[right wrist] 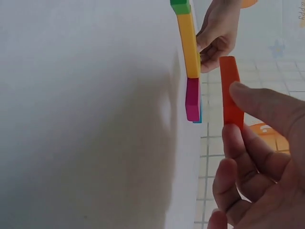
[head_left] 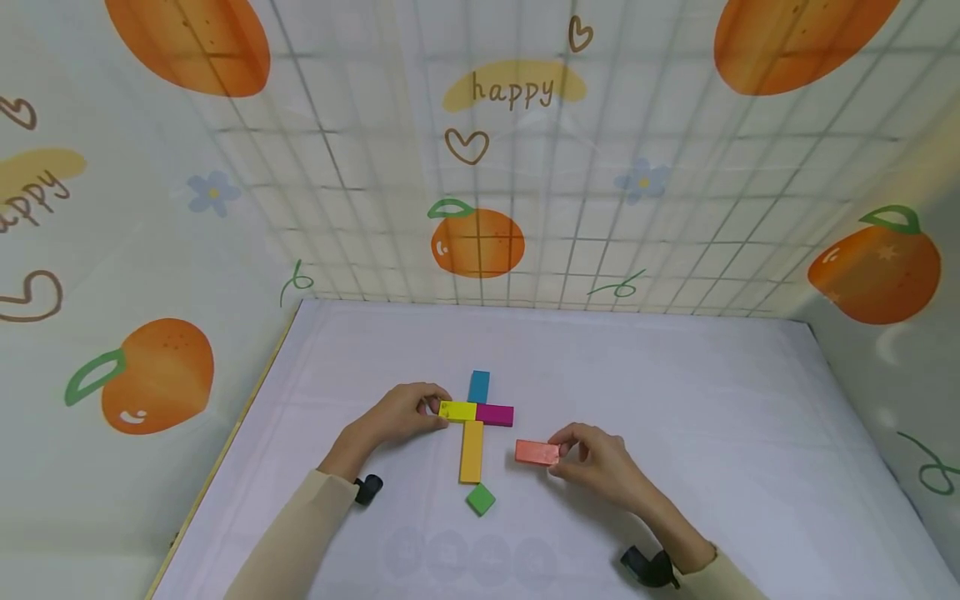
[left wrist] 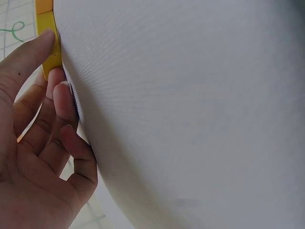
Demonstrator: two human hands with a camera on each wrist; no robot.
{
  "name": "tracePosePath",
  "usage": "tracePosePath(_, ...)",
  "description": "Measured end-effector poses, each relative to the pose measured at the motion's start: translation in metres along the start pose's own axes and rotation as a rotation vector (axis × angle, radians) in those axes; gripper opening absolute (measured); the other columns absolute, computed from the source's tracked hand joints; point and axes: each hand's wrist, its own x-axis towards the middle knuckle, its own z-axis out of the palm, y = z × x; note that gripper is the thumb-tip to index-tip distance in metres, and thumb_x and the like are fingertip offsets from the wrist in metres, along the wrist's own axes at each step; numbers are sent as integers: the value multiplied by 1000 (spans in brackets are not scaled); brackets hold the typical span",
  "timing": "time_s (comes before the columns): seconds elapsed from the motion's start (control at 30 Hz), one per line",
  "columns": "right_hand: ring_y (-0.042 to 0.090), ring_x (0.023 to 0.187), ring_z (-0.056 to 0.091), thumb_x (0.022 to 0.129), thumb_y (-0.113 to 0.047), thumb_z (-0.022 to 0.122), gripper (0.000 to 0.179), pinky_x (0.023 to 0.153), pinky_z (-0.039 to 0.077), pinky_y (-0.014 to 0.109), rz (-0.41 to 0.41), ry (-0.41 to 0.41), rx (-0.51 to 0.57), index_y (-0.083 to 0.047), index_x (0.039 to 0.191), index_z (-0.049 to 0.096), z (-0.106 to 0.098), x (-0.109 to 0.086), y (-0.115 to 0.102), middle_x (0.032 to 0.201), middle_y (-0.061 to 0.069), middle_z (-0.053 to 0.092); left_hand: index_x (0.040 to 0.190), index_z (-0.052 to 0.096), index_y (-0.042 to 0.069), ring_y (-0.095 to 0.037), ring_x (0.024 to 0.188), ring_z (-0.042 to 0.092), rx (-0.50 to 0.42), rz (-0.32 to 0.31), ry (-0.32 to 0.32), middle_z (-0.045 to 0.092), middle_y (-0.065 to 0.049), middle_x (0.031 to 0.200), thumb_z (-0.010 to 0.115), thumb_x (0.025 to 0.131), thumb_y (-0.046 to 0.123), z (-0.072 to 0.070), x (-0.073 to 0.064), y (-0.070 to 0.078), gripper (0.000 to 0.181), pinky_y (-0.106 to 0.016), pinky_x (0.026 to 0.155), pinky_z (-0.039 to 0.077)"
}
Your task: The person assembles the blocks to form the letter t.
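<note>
Between thumb and fingers my left hand [head_left: 408,411] pinches the left end of a yellow block [head_left: 459,411], which lies flat on the table. Its right end meets a magenta block [head_left: 495,415]. Above the joint stands a blue block [head_left: 478,387], and below it runs a longer orange-yellow block [head_left: 471,452]. A green square block [head_left: 481,499], turned like a diamond, touches that block's lower end. To the right, my right hand [head_left: 600,462] holds a red-orange block [right wrist: 231,90] by one end, raised off the table in the right wrist view and apart from the others.
The blocks lie on a white-covered table [head_left: 675,375]. Patterned cloth [head_left: 360,167] with oranges hangs behind and at the sides. Each wrist carries a small black camera, one at the left wrist [head_left: 368,489] and another at the right wrist [head_left: 648,568].
</note>
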Motion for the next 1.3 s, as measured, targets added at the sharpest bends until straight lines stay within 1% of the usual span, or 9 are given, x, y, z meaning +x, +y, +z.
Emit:
tracePosePath(0.2,9,63,49,82,-21,84,27,57,40,26,-12,-56,13,-24,106,70,5,-3,1,88,-11,62,114,70,23,-17,80,54,-7,-8,-5,59,8,88,82,86,26,-1,0,1,31,-33,72,49)
tracePosePath(0.33,8,65,49,81,-20,84,29,59,41,26,-14,-88,4,-24,105,70,8,-5,3,88,-13,62,115,70,23,-17,80,54,-7,-14,-10,60,8,88,82,86,26,-1,-1,2,31,-33,72,49)
tracePosePath(0.47,10,69,51,81,-19,84,28,61,42,26,-15,-118,8,-24,104,69,11,-6,5,88,-12,63,115,70,22,-17,81,54,-16,-13,-11,60,8,89,82,86,25,-2,-1,2,32,-33,72,48)
tracePosePath(0.67,12,72,52,82,-25,84,26,64,42,26,-33,-158,25,-25,102,68,15,-8,5,87,-11,62,114,70,22,-17,80,54,-13,-7,-11,60,7,89,82,86,26,-4,-1,4,31,-32,71,48)
tracePosePath(0.77,9,71,52,81,-29,85,26,69,39,30,-38,-177,25,-27,101,68,17,-9,4,85,-11,62,114,71,23,-17,81,54,-15,-17,-9,60,8,88,82,86,25,-4,-2,4,30,-33,71,48)
tracePosePath(0.87,7,70,50,80,-33,85,27,74,32,37,-29,-202,25,-29,100,67,20,-11,4,84,-12,62,113,71,24,-17,81,54,-18,-29,-9,60,8,88,82,85,25,-4,-2,5,30,-34,72,48)
tracePosePath(1.03,7,70,50,81,-34,85,28,73,30,36,-38,-245,30,-29,101,67,23,-14,2,84,-13,61,114,70,23,-17,80,54,-16,-18,-13,60,8,88,82,86,25,-4,-1,4,30,-33,72,48)
tracePosePath(1.2,7,70,50,81,-34,85,28,73,28,36,-45,-260,23,-29,101,67,24,-16,-2,84,-14,60,114,70,24,-17,81,55,-16,-16,-15,60,8,89,82,85,26,-4,0,3,31,-33,72,48)
tracePosePath(1.3,7,70,50,81,-33,85,28,72,31,34,-36,-265,22,-30,101,67,24,-17,-3,84,-13,61,114,70,24,-17,81,55,-18,-22,-16,60,8,89,82,85,26,-4,0,2,32,-33,73,48)
